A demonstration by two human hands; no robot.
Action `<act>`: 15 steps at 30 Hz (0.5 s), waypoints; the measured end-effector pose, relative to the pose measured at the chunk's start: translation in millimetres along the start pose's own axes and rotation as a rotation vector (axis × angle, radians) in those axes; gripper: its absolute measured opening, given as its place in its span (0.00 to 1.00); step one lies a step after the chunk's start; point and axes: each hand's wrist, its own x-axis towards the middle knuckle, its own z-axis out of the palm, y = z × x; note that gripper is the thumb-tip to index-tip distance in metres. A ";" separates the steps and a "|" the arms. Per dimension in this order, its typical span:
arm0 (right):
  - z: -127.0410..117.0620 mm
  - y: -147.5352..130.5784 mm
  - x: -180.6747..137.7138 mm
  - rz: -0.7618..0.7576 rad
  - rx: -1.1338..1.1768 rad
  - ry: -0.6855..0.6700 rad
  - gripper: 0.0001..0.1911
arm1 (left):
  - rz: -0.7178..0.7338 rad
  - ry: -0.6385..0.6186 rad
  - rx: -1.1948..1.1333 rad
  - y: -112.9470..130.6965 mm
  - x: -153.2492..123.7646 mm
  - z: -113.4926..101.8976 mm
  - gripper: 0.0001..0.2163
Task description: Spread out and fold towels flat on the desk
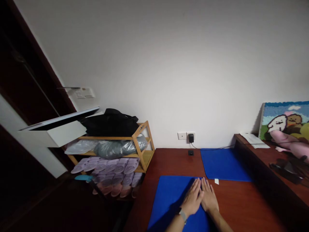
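Observation:
A blue cloth (166, 196) lies spread on the reddish-brown tabletop. My left hand (192, 197) rests flat on it near the right side, fingers stretched out toward the far edge. Beside it, my right hand (209, 196) lies flat along the cloth's right edge, with its fingers straight. The two hands sit close together, the left thumb reaching toward the right hand. Neither hand holds anything visible. Farther back lies a second blue cloth (223, 164), with a small white tag (216, 181) at its near edge.
A black adapter (191, 138) is plugged into the wall, its cable running right. To the right, a raised ledge (256, 154) bears a pink plush toy (289, 143) and a textured picture (287, 119). A wooden rack (147, 145) with slippers and bags stands left of the table.

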 end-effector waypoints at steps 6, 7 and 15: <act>9.0 3.4 4.0 -0.014 -0.025 -0.003 0.34 | -0.321 0.088 -0.285 -8.7 42.6 23.9 0.38; 9.4 3.1 4.7 -0.004 -0.020 -0.001 0.35 | -0.287 0.085 -0.234 -19.5 37.7 13.7 0.38; 7.1 -0.1 4.9 0.056 0.061 0.021 0.38 | -0.328 0.088 0.397 -137.6 -35.9 -113.6 0.36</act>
